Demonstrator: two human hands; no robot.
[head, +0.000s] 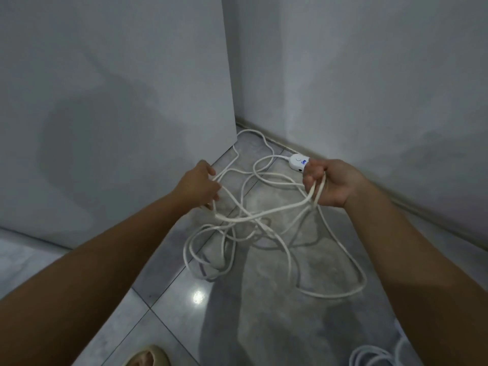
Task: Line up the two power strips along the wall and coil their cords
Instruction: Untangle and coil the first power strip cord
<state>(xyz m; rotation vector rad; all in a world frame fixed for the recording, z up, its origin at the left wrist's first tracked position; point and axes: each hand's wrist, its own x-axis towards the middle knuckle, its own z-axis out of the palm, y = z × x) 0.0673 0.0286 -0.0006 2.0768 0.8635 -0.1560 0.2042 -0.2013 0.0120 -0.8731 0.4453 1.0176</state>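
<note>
Two hands are gripping a tangled white cord above the grey tiled floor, the left hand curling round strands, the right hand clutching gathered loops.

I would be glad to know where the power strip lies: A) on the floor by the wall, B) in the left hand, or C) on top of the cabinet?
A: the power strip lies on the floor at the foot of the wall, just beyond the right hand, which grips loops of cord.
</note>
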